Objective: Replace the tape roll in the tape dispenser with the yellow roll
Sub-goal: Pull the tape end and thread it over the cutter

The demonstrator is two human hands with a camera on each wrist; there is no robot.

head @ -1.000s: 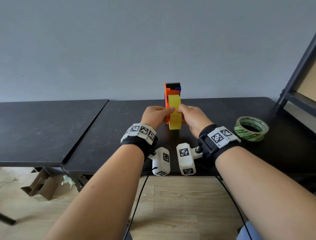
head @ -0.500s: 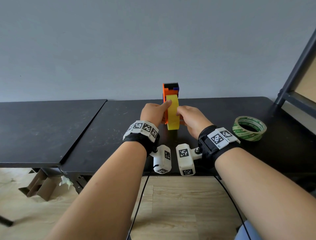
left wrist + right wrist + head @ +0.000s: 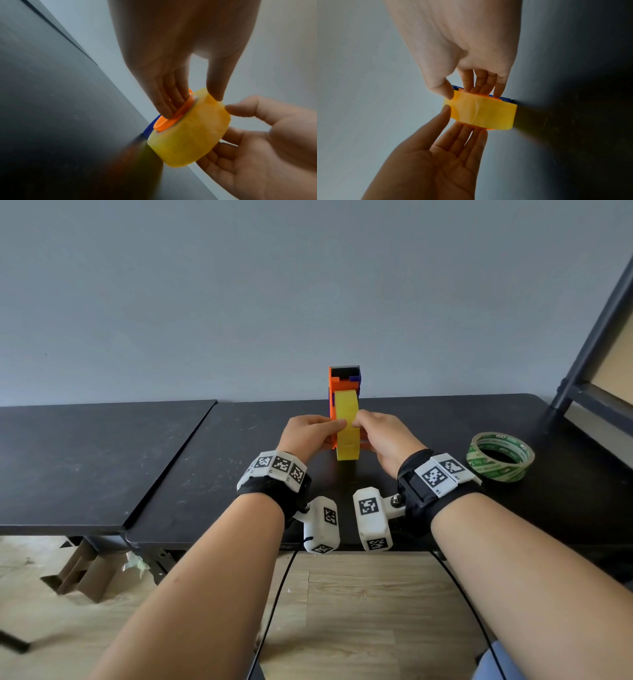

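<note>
A: Head view?
B: The yellow roll (image 3: 347, 429) sits in the orange tape dispenser (image 3: 343, 381), upright on the tabletop (image 3: 212, 474); a green roll (image 3: 499, 457) lies well right.
A: Left wrist view?
B: The left hand (image 3: 171, 65) pinches the roll, fingers (image 3: 161, 102) on the orange hub.
A: Right wrist?
B: The right hand (image 3: 467, 54) has the same grip, opposite side.

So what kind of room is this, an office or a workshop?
Probably a plain workroom or makeshift test space, not a furnished office. Two bare black tables stand against an empty grey wall, scrap cardboard lies on the wood floor, and a dark metal frame leans at the right.
</note>
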